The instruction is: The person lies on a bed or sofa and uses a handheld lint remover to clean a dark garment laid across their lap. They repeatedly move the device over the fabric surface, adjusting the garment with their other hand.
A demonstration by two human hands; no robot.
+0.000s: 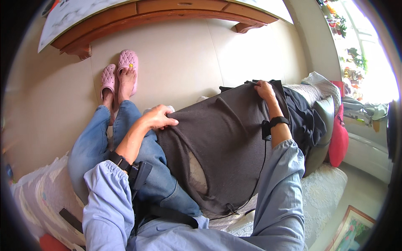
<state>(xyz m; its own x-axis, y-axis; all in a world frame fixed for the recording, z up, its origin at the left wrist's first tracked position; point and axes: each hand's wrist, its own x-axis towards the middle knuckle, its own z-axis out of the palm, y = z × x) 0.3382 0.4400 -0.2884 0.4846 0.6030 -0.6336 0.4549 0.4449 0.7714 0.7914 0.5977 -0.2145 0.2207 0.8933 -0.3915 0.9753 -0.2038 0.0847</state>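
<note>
A dark grey-brown cloth garment (pixel 229 135) lies spread over the sofa seat beside my legs. My left hand (pixel 158 117) pinches its near left edge between thumb and fingers, just above my knee. At the far right corner, my right hand (pixel 265 90) grips the edge, the fingertips partly hidden by the fabric. Folds run between the two hands. Through an opening in the cloth, the pale seat cover (pixel 197 174) shows. A thin black cord (pixel 256 188) hangs from my right wrist band and trails over the garment's lower edge.
Dark clothing (pixel 303 114) lies right of the garment, against a grey-green cushion (pixel 322 125) and a red cushion (pixel 338 141). A wooden table with drawers (pixel 182 8) stands across the tiled floor. A framed picture (pixel 353 229) is at lower right. My feet wear pink clogs (pixel 128 58).
</note>
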